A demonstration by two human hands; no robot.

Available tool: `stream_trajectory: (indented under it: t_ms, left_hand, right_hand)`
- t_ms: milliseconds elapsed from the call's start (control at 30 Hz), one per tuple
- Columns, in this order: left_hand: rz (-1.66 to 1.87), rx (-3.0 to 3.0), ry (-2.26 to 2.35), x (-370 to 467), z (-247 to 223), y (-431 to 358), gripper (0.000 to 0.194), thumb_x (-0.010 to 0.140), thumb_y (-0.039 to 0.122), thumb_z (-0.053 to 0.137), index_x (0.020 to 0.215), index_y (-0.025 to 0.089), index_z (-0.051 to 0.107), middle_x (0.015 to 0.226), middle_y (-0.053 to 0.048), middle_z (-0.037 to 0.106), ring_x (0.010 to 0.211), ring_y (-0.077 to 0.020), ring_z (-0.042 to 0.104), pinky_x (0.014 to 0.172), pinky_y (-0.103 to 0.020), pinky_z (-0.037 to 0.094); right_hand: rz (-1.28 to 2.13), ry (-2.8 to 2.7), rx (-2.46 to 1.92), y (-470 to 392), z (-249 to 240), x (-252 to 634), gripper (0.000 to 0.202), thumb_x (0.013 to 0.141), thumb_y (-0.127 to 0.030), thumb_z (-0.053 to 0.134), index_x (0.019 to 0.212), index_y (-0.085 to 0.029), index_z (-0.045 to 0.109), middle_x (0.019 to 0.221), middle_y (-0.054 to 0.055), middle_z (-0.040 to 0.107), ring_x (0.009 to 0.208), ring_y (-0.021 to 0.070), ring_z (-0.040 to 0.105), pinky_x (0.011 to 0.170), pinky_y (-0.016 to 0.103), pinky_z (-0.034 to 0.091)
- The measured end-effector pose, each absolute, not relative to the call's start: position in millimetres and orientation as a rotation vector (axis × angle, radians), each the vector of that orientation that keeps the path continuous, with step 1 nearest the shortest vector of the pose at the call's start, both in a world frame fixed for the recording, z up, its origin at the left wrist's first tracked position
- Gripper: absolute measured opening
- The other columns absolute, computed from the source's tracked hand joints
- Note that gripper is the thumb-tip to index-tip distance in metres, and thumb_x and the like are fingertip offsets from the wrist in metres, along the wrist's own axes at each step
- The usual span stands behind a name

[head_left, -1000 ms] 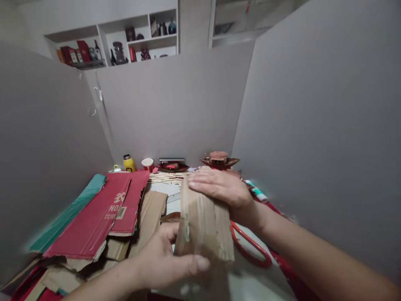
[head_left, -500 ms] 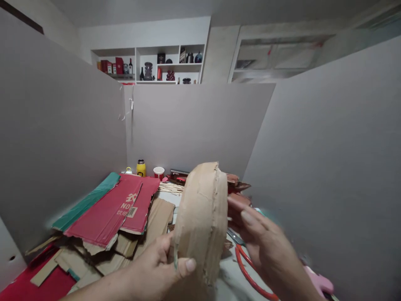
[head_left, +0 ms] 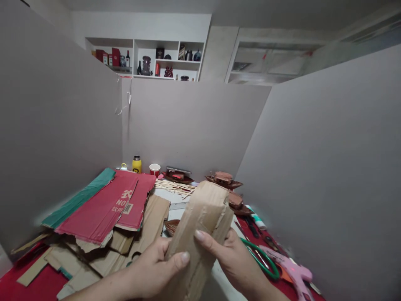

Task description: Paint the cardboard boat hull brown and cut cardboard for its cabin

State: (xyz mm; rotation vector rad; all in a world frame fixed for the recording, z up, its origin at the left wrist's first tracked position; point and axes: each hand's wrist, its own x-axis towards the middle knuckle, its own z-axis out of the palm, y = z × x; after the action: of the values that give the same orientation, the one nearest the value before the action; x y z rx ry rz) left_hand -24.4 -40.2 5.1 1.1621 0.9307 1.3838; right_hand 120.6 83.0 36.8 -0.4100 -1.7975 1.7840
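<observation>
A curved brown cardboard piece [head_left: 202,217] is held up in front of me, its rounded end pointing away and its near end running out of the bottom of the picture. On its left side my left hand [head_left: 156,265] grips the edge, thumb on top. My right hand [head_left: 233,261] holds the right side, its thumb pressed on the upper face and its fingers behind. Beyond the piece, small brown model boats [head_left: 223,179] stand on the table, and part of another boat [head_left: 172,226] shows beside its left edge.
Red printed cardboard [head_left: 125,200] and brown scraps [head_left: 156,213] cover the left. Thin sticks [head_left: 175,186], a yellow bottle [head_left: 136,164] and a paper cup [head_left: 154,169] sit behind. Green-handled scissors [head_left: 271,269] and a pink glue gun [head_left: 294,271] lie right. Grey panels [head_left: 188,125] surround the table.
My right hand has moved left and taken hold of the cardboard piece. The piece has tilted and lowered, uncovering the boats behind. Red handles seen at the right are out of sight; green ones now show.
</observation>
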Motion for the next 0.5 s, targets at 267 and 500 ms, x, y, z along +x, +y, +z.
stream_trajectory:
  t_ms: [267, 500]
  left_hand:
    - [1.409, 1.02, 0.965, -22.1, -2.6, -36.1, 0.052, 0.08, 0.057, 0.072, 0.106, 0.013, 0.073, 0.084, -0.007, 0.073, 0.075, -0.018, 0.066, 0.075, -0.029, 0.049]
    - [1.413, 0.956, 0.902, -18.8, -7.1, -35.8, 0.054, 0.076, 0.059, 0.074, 0.103, 0.012, 0.075, 0.082, -0.008, 0.073, 0.07, -0.016, 0.065, 0.073, -0.027, 0.05]
  right_hand:
    - [1.582, -1.907, -0.375, 84.3, 31.9, 118.9, 0.036, 0.081, -0.051, 0.072, 0.096, -0.019, 0.078, 0.098, 0.009, 0.08, 0.09, 0.0257, 0.072, 0.086, 0.039, 0.057]
    - [1.753, -1.838, -0.56, 82.3, 25.6, 119.3, 0.043, 0.077, -0.05, 0.076, 0.099, -0.014, 0.077, 0.089, 0.011, 0.08, 0.077, 0.0269, 0.074, 0.072, 0.039, 0.06]
